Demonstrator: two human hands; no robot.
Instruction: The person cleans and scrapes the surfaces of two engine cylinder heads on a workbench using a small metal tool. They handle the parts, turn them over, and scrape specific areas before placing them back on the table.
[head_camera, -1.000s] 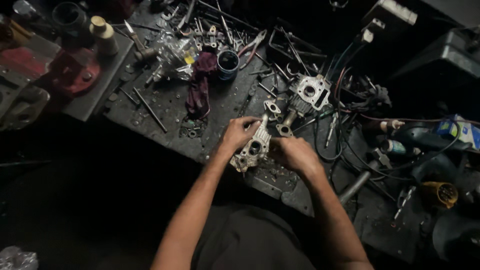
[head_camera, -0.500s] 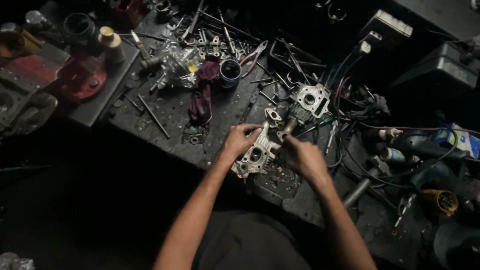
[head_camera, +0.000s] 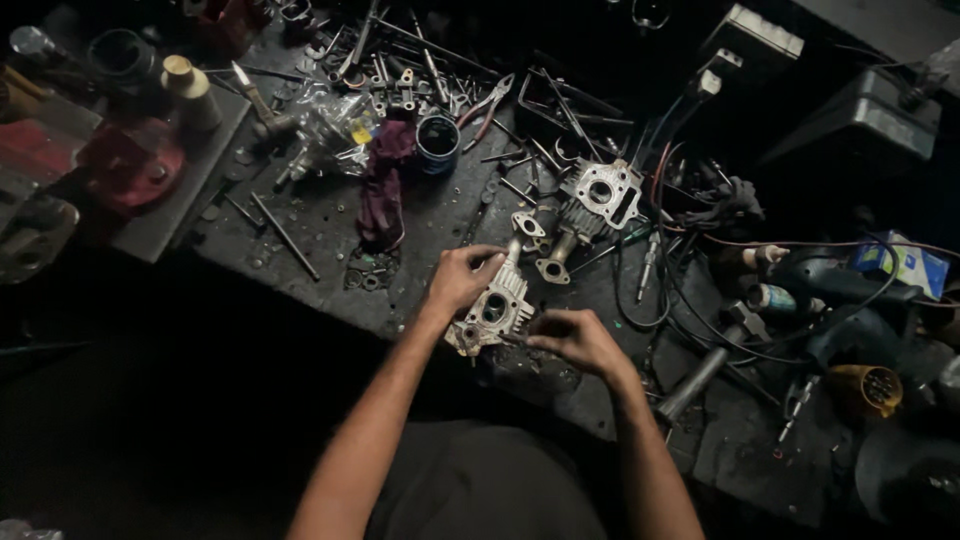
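Note:
A small silver engine part (head_camera: 497, 306) with cooling fins and a round bore stands tilted near the front edge of the dark workbench (head_camera: 330, 215). My left hand (head_camera: 460, 277) grips its upper left side. My right hand (head_camera: 577, 340) sits at its lower right with the fingers pinched together at the part's edge; whether they hold something small I cannot tell. A second finned silver engine part (head_camera: 600, 197) lies just behind, with loose metal flanges (head_camera: 553, 267) between the two.
Scattered screwdrivers, rods and washers cover the bench. A blue cup (head_camera: 437, 143), a purple rag (head_camera: 381, 200) and red-handled pliers (head_camera: 487, 103) lie behind. Black and red cables (head_camera: 700, 290), a yellow plug (head_camera: 866, 388) and a metal tube (head_camera: 697, 377) crowd the right. A red round object (head_camera: 130, 165) sits left.
The finned part has shifted slightly toward the bench's front edge in my left hand. My right hand has dropped from its top side down to its lower right edge.

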